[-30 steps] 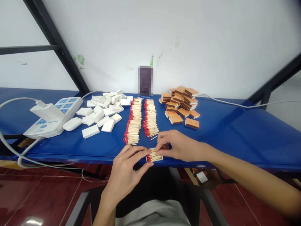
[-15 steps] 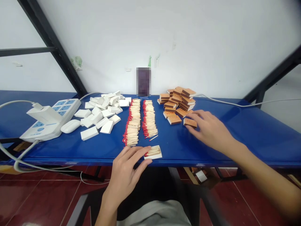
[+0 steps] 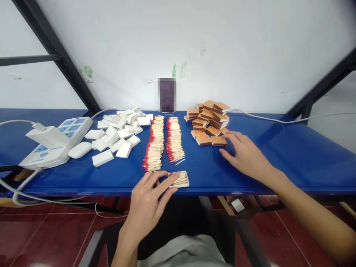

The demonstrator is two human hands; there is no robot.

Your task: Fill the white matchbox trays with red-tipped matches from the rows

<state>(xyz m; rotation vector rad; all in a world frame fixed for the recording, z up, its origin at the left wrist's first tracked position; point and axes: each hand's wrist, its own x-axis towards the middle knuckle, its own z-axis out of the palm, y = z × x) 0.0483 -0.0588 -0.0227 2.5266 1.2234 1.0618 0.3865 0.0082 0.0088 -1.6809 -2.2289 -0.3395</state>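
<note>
Near the table's front edge, my left hand (image 3: 151,198) grips a small white matchbox tray (image 3: 187,181) at its left end. Matches (image 3: 181,178) lie in that tray, their heads partly hidden under my fingers. To the right, my right hand (image 3: 244,152) has thumb and fingers apart and holds nothing. Its index fingertip is at the right edge of a brown matchbox (image 3: 218,141) lying flat; whether they touch I cannot tell. Behind it rises a pile of brown matchboxes (image 3: 208,115). Two rows of red-headed matches, a left row (image 3: 155,144) and a right row (image 3: 174,139), lie mid-table.
White matchbox trays (image 3: 111,137) are heaped on the left of the blue table (image 3: 250,185). Beside them are a white mouse (image 3: 80,150) and a power strip (image 3: 55,148) with an adapter and cables. A dark pixelated rectangle (image 3: 167,94) stands by the wall.
My right hand has let go of the brown matchbox, which now lies beside the others at the pile's front. My left hand keeps its hold on the tray. The view has shifted slightly.
</note>
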